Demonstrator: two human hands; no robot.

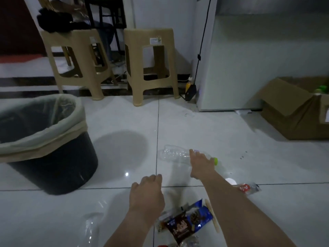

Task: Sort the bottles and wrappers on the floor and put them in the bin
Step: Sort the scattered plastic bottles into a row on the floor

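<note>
A clear plastic bottle (175,155) with a green cap lies on the white floor tiles. My right hand (201,164) reaches over its neck end and lies on it; whether the fingers curl round it is hidden. My left hand (147,195) hovers nearer me, fingers loosely curled, holding nothing. A blue and brown snack wrapper (187,223) lies just below it. Another crushed bottle with a red label (249,188) lies to the right, and a clear bottle (90,227) lies at the lower left. The black bin (42,147) with a pale liner stands at the left.
Two beige plastic stools (151,65) stand at the back. A white cabinet (258,59) and an open cardboard box (293,111) are at the right. A person sits at a dark table behind the stools. An orange bottle (189,84) stands by the wall.
</note>
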